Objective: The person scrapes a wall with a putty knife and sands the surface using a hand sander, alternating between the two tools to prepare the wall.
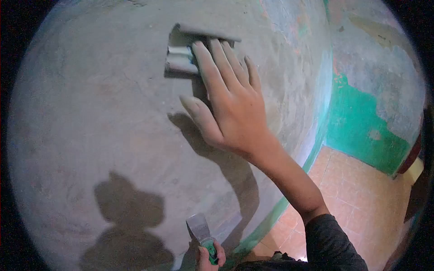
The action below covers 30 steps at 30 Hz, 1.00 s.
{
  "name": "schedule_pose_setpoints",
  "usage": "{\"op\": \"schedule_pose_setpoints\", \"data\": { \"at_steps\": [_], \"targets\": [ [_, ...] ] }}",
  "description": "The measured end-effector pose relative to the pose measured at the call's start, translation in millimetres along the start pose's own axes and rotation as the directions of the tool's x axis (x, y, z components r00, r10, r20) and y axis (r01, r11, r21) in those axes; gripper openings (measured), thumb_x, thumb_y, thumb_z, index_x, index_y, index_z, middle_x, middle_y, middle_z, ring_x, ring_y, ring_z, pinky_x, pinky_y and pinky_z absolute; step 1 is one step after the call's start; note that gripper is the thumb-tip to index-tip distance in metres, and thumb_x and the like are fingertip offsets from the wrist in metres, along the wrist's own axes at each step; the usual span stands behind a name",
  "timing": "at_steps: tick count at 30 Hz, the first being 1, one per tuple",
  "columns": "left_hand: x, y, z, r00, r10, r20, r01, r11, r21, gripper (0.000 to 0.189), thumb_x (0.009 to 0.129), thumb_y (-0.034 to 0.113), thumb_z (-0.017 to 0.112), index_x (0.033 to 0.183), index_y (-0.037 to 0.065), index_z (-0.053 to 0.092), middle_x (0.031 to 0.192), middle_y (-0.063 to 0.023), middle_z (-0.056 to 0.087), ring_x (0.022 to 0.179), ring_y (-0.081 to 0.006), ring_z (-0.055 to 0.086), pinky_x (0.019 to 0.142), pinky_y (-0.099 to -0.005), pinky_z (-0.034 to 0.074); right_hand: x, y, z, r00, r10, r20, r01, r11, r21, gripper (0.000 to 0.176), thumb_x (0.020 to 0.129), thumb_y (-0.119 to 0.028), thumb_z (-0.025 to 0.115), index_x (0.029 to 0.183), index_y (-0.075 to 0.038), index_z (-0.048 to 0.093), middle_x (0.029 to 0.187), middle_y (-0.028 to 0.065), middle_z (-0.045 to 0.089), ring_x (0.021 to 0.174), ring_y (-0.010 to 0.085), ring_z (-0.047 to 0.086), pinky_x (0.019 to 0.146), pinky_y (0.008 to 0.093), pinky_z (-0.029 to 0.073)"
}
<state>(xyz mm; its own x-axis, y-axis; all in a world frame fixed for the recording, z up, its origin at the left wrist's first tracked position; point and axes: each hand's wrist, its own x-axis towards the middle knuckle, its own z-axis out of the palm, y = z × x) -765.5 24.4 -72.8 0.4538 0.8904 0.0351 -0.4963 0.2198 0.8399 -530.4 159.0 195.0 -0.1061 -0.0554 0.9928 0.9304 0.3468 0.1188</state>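
My right hand (235, 99) reaches up to the grey wall (90, 113), its fingertips resting on a dark sanding pad (183, 67) with curled edges and a pale strip, held flat to the wall. The fingers are stretched out and the thumb stands apart, off the pad. At the bottom, my left hand (211, 256) is wrapped round the green handle of a scraper (198, 226), whose flat metal blade points up. Dust covers the fingers of my right hand.
Shadows of my head and arm fall on the wall. To the right are a second wall with peeling green paint (357, 122) and an orange tiled floor (343, 189). A dark object (416, 198) stands at the far right edge.
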Motion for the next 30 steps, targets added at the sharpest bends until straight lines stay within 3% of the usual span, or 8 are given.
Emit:
{"op": "schedule_pose_setpoints", "data": {
  "at_steps": [4,10,13,16,19,22,28,30],
  "targets": [
    [12.7,-2.5,28.9,0.995,0.065,-0.071,-0.065,0.998,0.000,0.050,0.098,0.053,0.036,0.092,0.007,0.054,0.063,-0.0010,0.049,0.040,-0.0112,0.036,0.038,-0.0258,0.030,-45.0,-40.0,-25.1,0.925,-0.275,0.262,0.120,0.866,0.485,0.080,0.075,-0.049,0.064,0.138,-0.005,0.043,0.139,0.0188,0.045,0.130,0.0335,0.042,0.108,0.0599,0.023],
    [22.4,-21.8,16.5,0.974,0.145,-0.177,-0.143,0.989,0.022,0.049,0.098,0.052,0.038,0.093,0.006,0.054,0.062,-0.0001,0.047,0.040,-0.0102,0.035,0.038,-0.0257,0.030,-125.3,4.7,-11.8,0.934,0.141,0.330,-0.191,0.974,0.125,0.078,0.079,-0.054,0.060,0.137,-0.005,0.045,0.139,0.0168,0.046,0.132,0.0330,0.040,0.107,0.0626,0.021],
    [26.7,-21.9,30.2,0.986,0.132,-0.098,-0.131,0.991,0.019,0.047,0.098,0.051,0.039,0.095,0.007,0.053,0.063,0.0002,0.048,0.041,-0.0098,0.037,0.039,-0.0249,0.030,-192.5,-2.6,-41.9,0.830,-0.202,0.520,-0.012,0.926,0.378,0.077,0.081,-0.055,0.059,0.136,-0.002,0.045,0.136,0.0216,0.047,0.131,0.0369,0.041,0.107,0.0638,0.020],
    [31.9,-30.3,36.4,0.963,0.184,-0.196,-0.178,0.983,0.049,0.045,0.098,0.050,0.041,0.094,0.008,0.054,0.063,0.0013,0.048,0.042,-0.0094,0.039,0.039,-0.0244,0.029,-213.9,33.4,-41.3,0.824,0.073,0.562,-0.186,0.971,0.147,0.075,0.082,-0.055,0.059,0.133,-0.001,0.048,0.132,0.0252,0.049,0.128,0.0397,0.042,0.106,0.0651,0.020],
    [40.1,-36.1,17.1,0.967,0.252,0.044,-0.253,0.967,0.019,0.043,0.098,0.049,0.042,0.094,0.008,0.054,0.064,0.0018,0.048,0.044,-0.0088,0.039,0.039,-0.0243,0.029,-230.1,32.4,-37.5,0.833,0.303,0.463,-0.380,0.922,0.080,0.073,0.083,-0.053,0.058,0.132,0.000,0.047,0.129,0.0256,0.050,0.126,0.0421,0.044,0.105,0.0666,0.020],
    [34.9,-32.3,27.9,0.978,0.204,-0.033,-0.199,0.973,0.114,0.043,0.099,0.048,0.042,0.100,0.007,0.055,0.064,0.0018,0.047,0.044,-0.0085,0.038,0.040,-0.0244,0.029,-256.1,7.7,-63.4,0.753,0.026,0.658,-0.247,0.938,0.246,0.078,0.082,-0.042,0.061,0.135,0.009,0.035,0.133,0.0320,0.043,0.128,0.0455,0.039,0.108,0.0662,0.013],
    [35.1,-23.0,40.0,0.965,0.074,-0.251,-0.096,0.993,-0.074,0.056,0.090,0.059,0.050,0.097,0.004,0.048,0.060,0.0008,0.042,0.043,-0.0100,0.037,0.038,-0.0256,0.031,-270.9,21.9,-42.4,0.682,0.538,0.495,-0.640,0.767,0.049,0.077,0.085,-0.047,0.058,0.134,0.009,0.038,0.133,0.0349,0.041,0.129,0.0504,0.035,0.104,0.0694,0.017],
    [37.1,-27.9,21.7,0.974,0.066,-0.216,-0.074,0.997,-0.028,0.056,0.090,0.060,0.050,0.095,0.005,0.047,0.058,0.0013,0.040,0.042,-0.0097,0.036,0.037,-0.0255,0.030,-285.3,-11.8,-57.2,0.673,0.358,0.647,-0.539,0.837,0.096,0.076,0.086,-0.046,0.056,0.134,0.009,0.037,0.134,0.0349,0.041,0.130,0.0505,0.034,0.104,0.0690,0.017]
  ]
}}
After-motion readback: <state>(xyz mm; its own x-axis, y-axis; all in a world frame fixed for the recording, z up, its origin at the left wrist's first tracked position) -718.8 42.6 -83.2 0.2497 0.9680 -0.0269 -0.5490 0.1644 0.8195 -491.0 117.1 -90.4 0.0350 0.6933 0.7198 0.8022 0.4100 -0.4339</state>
